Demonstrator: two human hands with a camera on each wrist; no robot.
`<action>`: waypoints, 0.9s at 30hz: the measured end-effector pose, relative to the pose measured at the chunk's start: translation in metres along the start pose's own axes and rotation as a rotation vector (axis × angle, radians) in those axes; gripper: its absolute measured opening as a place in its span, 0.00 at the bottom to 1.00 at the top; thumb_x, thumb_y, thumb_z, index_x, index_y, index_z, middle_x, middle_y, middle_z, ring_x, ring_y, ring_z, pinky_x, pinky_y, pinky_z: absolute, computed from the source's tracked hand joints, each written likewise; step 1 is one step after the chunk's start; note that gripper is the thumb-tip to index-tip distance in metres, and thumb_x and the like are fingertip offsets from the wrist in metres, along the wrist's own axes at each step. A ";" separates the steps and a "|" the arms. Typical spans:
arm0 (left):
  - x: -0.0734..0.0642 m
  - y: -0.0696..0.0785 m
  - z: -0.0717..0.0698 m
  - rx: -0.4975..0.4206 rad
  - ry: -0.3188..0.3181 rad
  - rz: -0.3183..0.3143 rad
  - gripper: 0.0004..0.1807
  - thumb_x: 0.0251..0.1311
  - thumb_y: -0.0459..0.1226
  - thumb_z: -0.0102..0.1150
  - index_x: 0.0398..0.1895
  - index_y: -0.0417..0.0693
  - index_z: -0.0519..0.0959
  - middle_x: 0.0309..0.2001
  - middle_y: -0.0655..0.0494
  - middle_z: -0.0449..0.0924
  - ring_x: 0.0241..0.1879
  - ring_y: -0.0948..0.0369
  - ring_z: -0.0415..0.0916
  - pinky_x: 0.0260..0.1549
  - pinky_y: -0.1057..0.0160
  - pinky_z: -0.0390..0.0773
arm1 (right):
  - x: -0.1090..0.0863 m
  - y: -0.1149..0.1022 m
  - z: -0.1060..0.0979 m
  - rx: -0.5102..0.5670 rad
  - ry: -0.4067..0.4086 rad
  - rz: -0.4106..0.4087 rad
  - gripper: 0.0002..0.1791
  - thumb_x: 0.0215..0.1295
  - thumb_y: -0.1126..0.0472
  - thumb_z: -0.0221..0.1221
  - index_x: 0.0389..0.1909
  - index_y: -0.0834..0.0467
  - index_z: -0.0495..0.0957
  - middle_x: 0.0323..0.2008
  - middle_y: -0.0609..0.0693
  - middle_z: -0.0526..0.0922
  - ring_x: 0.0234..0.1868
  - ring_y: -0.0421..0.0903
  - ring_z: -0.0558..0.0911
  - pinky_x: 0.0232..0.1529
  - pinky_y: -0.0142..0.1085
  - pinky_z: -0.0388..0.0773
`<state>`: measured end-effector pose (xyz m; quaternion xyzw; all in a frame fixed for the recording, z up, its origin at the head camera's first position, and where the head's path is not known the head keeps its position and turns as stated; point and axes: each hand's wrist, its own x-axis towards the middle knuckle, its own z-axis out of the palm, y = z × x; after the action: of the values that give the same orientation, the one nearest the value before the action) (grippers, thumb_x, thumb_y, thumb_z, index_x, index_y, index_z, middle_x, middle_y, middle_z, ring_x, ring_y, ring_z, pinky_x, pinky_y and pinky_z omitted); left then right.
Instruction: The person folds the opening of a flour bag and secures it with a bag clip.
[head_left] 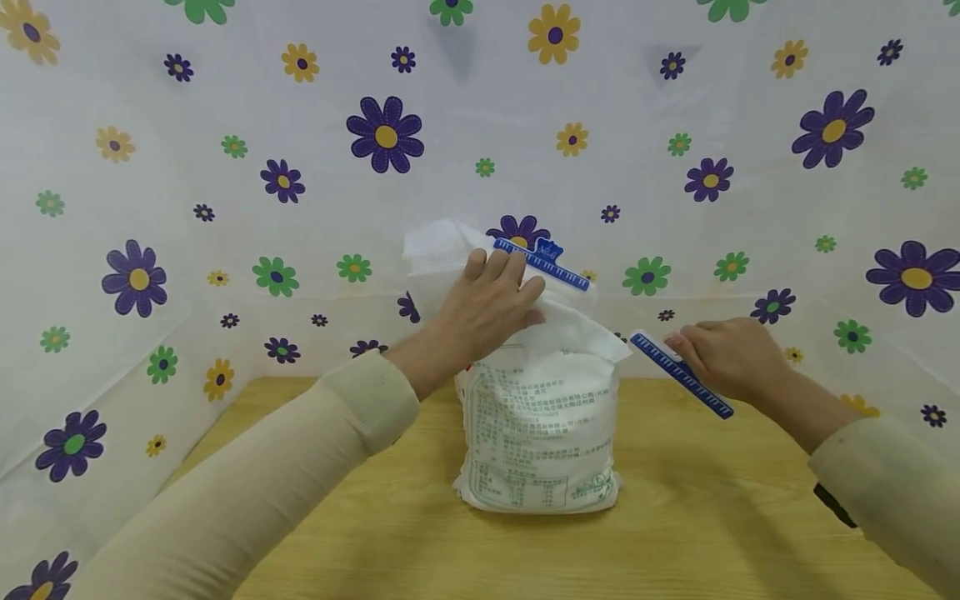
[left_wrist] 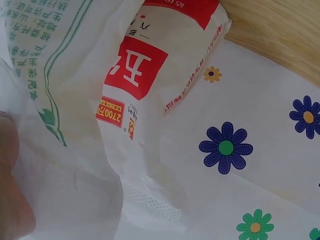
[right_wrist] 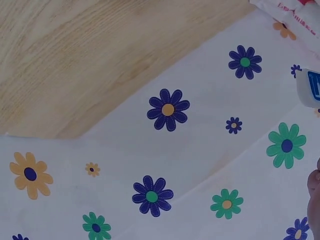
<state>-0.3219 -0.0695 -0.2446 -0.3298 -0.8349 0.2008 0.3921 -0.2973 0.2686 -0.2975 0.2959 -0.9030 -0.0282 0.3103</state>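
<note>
A white plastic bag (head_left: 540, 433) with green print stands upright and full on the table. My left hand (head_left: 487, 296) grips its upper part with bent fingers, the loose top folded around it. Just beyond those fingers, a blue sealing clip (head_left: 543, 262) lies across the white plastic at the top. My right hand (head_left: 723, 354) pinches a second blue sealing clip (head_left: 682, 375) to the right of the bag, apart from it. In the left wrist view, red-printed white packaging (left_wrist: 135, 70) shows behind the green-printed plastic; whether it is a separate bag, I cannot tell.
The bag rests on a light wooden table (head_left: 360, 517). White cloth with printed flowers (head_left: 637, 108) surrounds the table at the back and sides. A white textured flap (head_left: 435, 242) sticks out to the left of the left hand.
</note>
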 end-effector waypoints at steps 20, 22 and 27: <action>0.002 -0.007 -0.001 -0.015 -0.029 -0.023 0.21 0.72 0.59 0.44 0.44 0.51 0.69 0.41 0.52 0.64 0.44 0.52 0.60 0.47 0.51 0.52 | 0.036 -0.006 0.009 -0.079 0.190 -0.252 0.37 0.79 0.38 0.22 0.12 0.50 0.61 0.10 0.41 0.56 0.14 0.38 0.54 0.18 0.31 0.52; 0.003 -0.006 -0.001 -0.017 -0.036 -0.021 0.21 0.72 0.59 0.44 0.44 0.51 0.69 0.41 0.52 0.64 0.44 0.52 0.59 0.48 0.51 0.52 | 0.038 -0.008 0.010 -0.071 0.182 -0.248 0.38 0.79 0.38 0.21 0.13 0.51 0.62 0.10 0.41 0.56 0.13 0.38 0.54 0.18 0.31 0.52; 0.006 -0.004 -0.001 -0.029 -0.049 -0.015 0.21 0.72 0.59 0.42 0.44 0.52 0.69 0.41 0.52 0.65 0.44 0.52 0.59 0.49 0.51 0.52 | 0.045 -0.018 0.013 -0.059 0.183 -0.278 0.37 0.79 0.39 0.22 0.13 0.52 0.63 0.10 0.42 0.57 0.12 0.38 0.56 0.17 0.30 0.53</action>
<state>-0.3250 -0.0682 -0.2383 -0.3242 -0.8496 0.1938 0.3680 -0.3239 0.2271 -0.2872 0.4101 -0.8202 -0.0702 0.3927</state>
